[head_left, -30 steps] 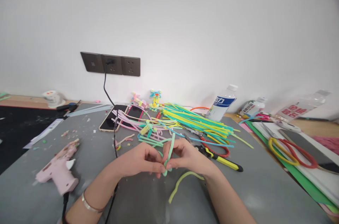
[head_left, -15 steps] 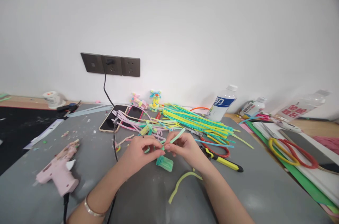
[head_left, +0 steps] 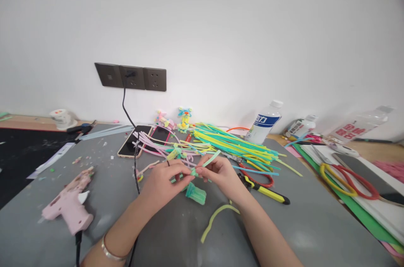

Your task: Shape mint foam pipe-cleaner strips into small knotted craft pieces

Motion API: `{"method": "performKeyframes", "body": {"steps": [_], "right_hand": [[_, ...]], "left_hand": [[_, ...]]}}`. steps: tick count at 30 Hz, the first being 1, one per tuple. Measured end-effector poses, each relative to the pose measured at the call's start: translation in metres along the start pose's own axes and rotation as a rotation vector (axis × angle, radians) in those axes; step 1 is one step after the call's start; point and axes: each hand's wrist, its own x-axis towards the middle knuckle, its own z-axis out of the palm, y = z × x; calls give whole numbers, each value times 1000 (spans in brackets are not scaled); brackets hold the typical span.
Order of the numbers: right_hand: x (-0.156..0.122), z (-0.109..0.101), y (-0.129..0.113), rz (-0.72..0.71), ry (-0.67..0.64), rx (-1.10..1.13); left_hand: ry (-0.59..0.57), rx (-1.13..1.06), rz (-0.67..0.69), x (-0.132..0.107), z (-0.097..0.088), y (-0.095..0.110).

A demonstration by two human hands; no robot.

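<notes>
Near the middle of the table, my left hand point(head_left: 168, 180) and my right hand point(head_left: 220, 174) meet, both pinching a light green pipe cleaner point(head_left: 212, 158). One end of it sticks up past my right fingers; the part between the fingertips is mostly covered. Just below my fingers lies a small green bundle of pipe cleaner pieces point(head_left: 196, 194). A curved yellow-green pipe cleaner point(head_left: 217, 218) rests on the table beside my right forearm. Behind my left hand is a yellow and green pipe cleaner figure point(head_left: 175, 153).
A pink glue gun point(head_left: 70, 206) lies at the left. Behind are a phone point(head_left: 131, 145), purple pipe cleaners point(head_left: 148, 142) and a yellow and teal pile point(head_left: 233, 142). Yellow-black pliers point(head_left: 268, 192), a bottle point(head_left: 264, 124) and scissors point(head_left: 339, 180) are at the right.
My fingers have shifted slightly on the light green pipe cleaner, and its upright end has moved a little left and down. The green bundle and other things stay in place.
</notes>
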Motion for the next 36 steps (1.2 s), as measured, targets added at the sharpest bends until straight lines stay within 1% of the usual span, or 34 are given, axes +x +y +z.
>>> {"method": "performKeyframes", "body": {"steps": [7, 11, 16, 19, 24, 29, 32, 36], "right_hand": [[0, 1, -1, 7, -11, 15], [0, -1, 2, 21, -27, 17], [0, -2, 3, 27, -23, 26], [1, -2, 2, 15, -30, 19], [1, -2, 3, 8, -42, -8], [0, -2, 5, 23, -80, -4], [0, -4, 5, 22, -111, -2], [-1, -7, 5, 38, -173, 38]], "left_hand": [[-34, 38, 91, 2, -1, 2], [-48, 46, 97, 2, -1, 0], [-82, 6, 38, -1, -1, 2], [-113, -26, -24, -1, 0, 4], [-175, -156, -165, 4, 0, 7], [-180, -282, -256, 4, -1, 6], [-186, -316, -272, 3, -3, 7], [-209, -290, -239, 3, -5, 9]]}}
